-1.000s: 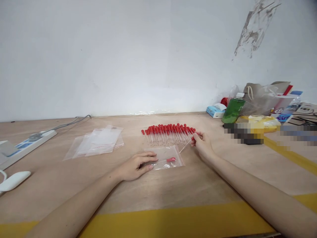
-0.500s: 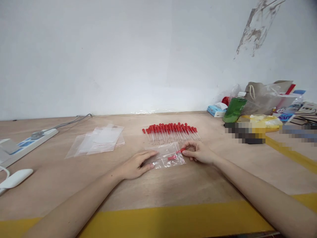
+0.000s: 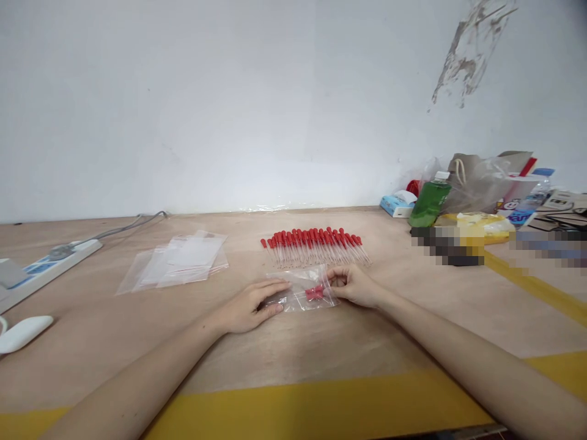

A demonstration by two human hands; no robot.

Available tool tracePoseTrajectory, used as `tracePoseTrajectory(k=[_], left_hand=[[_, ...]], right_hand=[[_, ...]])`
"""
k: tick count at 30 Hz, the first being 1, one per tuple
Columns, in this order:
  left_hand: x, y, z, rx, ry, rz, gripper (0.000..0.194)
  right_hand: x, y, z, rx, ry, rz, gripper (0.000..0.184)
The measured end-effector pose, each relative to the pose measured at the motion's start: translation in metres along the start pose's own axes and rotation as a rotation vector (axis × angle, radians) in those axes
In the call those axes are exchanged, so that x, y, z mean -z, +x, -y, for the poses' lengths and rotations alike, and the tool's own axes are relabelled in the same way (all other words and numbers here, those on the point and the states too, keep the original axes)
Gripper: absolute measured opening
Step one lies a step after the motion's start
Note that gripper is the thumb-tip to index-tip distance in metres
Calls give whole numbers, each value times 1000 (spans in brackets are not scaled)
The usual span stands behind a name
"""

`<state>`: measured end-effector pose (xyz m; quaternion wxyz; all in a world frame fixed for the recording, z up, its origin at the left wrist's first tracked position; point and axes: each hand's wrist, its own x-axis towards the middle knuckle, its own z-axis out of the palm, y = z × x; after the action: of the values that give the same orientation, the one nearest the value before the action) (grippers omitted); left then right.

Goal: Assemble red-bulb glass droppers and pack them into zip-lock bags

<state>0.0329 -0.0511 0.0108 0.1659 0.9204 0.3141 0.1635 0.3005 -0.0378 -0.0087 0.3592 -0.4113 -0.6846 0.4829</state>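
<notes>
A clear zip bag (image 3: pixel 298 280) lies flat between my hands, its mouth towards the right. Inside it are droppers with red rubber bulbs (image 3: pixel 314 293), the bulbs close together near the mouth; I cannot tell how many. My left hand (image 3: pixel 252 305) rests at the bag's left end, thumb and fingers spread over the plastic. At the mouth, my right hand (image 3: pixel 356 286) has its fingers curled on the bag's edge, just right of the bulbs. Just beyond the bag lies a row of several droppers (image 3: pixel 314 239), bulbs pointing away from me.
A stack of clear bags (image 3: pixel 183 260) lies to the left. Further left are a power strip (image 3: pixel 55 269) and a white plug-like object (image 3: pixel 27 334). At the right stand a green bottle (image 3: pixel 430 201), a tissue pack (image 3: pixel 397 205) and a yellow packet (image 3: pixel 490 227). Yellow tape (image 3: pixel 275 409) lines the front edge.
The dropper that my right hand held has gone leftwards into the bag, its bulb now beside the other. My right hand has shifted onto the bag's mouth. My left hand stays put.
</notes>
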Motion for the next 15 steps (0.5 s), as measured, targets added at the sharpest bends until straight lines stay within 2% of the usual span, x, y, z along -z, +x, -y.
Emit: tracePoseTrajectory(k=[4, 7, 9, 11, 13, 15], left_hand=[[1, 0, 1, -12, 20, 47, 39], [2, -1, 0, -6, 33, 85, 39], [3, -1, 0, 3, 24, 91, 39], [3, -1, 0, 20, 13, 91, 38], [3, -1, -1, 30, 12, 85, 38], [2, -1, -1, 21, 18, 71, 39]], right_hand=[[9, -4, 7, -49, -56, 156, 23], [17, -3, 8, -44, -71, 156, 23], [26, 2, 6, -34, -119, 21, 22], [34, 13, 5, -23, -220, -177, 20], [40, 29, 6, -14, -353, -353, 17], [41, 49, 11, -9, -501, -468, 14]])
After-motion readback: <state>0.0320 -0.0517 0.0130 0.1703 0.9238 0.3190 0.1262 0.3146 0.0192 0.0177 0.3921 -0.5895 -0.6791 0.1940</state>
